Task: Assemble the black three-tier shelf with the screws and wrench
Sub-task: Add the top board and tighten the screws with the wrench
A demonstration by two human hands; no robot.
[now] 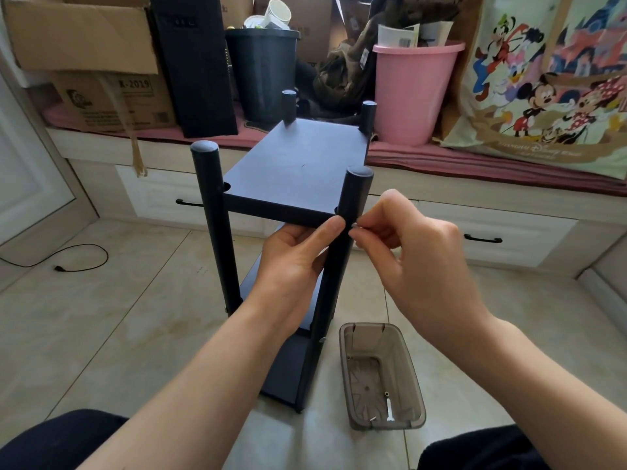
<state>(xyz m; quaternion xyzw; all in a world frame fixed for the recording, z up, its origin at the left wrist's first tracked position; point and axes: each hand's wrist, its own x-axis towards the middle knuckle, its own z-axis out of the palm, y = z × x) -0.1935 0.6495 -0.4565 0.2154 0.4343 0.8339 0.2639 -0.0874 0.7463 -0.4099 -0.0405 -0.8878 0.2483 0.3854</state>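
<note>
While the shelf (295,164) stands on the floor w/ three boards on four posts, we judge it nearly done; top-corner screws appear left. Our left hand (295,262) grips the top board's near edge at the right front post (334,266); right hand (407,245) pinches a small screw (354,225) against it. Spare screws lie in the tray (415,385) beside.

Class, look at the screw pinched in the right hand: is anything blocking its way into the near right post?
Nothing visible. The right hand holds the screw right against the post; the left hand's thumb lies just beside it.
</note>
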